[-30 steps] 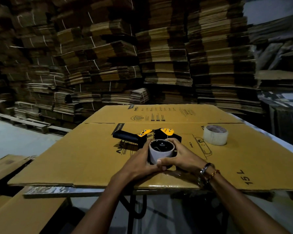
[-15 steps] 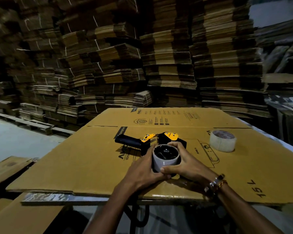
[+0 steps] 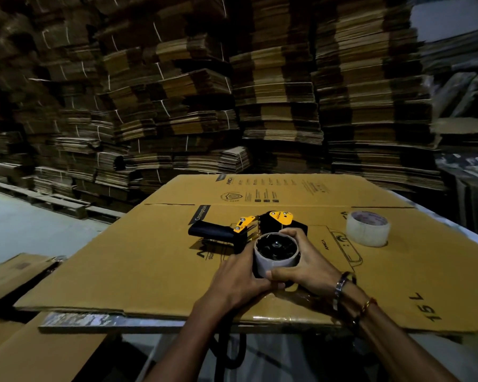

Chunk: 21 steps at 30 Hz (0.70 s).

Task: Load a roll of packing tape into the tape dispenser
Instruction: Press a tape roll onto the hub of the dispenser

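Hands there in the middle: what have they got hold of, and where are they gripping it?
Both hands, left hand and right hand, grip the empty tape core by its outer wall as it sits on the tape dispenser.

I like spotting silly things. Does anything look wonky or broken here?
Nothing looks broken. The black and yellow tape dispenser lies on its side on the flattened brown cardboard box, so both hands can hold the grey, nearly empty roll on its hub. The clear tape roll sits flat.
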### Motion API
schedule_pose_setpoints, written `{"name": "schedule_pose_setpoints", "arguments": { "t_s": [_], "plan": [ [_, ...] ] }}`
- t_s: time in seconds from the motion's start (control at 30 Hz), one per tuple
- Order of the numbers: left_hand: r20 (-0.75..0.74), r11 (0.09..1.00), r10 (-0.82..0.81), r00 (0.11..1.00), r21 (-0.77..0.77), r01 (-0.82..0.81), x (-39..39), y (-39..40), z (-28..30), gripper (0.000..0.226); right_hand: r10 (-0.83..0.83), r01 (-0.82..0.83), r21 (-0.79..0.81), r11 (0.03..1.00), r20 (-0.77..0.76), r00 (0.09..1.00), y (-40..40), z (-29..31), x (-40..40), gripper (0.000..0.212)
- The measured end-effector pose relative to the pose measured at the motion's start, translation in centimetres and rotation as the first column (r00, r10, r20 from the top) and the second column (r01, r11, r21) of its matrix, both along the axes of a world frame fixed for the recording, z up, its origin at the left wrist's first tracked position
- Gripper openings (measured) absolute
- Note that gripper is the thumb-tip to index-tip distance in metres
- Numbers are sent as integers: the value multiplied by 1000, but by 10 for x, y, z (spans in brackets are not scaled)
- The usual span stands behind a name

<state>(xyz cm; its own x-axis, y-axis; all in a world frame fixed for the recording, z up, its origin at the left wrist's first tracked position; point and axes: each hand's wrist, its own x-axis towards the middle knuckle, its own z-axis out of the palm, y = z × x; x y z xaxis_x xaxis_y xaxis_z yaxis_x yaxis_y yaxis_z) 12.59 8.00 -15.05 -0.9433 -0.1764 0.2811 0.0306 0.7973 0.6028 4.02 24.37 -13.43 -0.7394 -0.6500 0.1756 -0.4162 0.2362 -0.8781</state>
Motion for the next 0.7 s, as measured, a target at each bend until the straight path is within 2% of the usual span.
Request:
{"name": "schedule_pose_setpoints", "arguments": {
  "t_s": [0.43,0.57,0.7],
  "plan": [
    [50,1000,23,998,6,-23,0,2,0,81,-27,27,-2,1000,26,999,2,4,-2,78],
    [57,999,25,998,34,-27,0,3,-1,83,-59,63,-51,997,71,996,1,6,0,75],
    [60,999,37,998,36,-39,-1,6,-1,89,-97,99,-56,993,41,994,0,4,1,72]
  ]
}}
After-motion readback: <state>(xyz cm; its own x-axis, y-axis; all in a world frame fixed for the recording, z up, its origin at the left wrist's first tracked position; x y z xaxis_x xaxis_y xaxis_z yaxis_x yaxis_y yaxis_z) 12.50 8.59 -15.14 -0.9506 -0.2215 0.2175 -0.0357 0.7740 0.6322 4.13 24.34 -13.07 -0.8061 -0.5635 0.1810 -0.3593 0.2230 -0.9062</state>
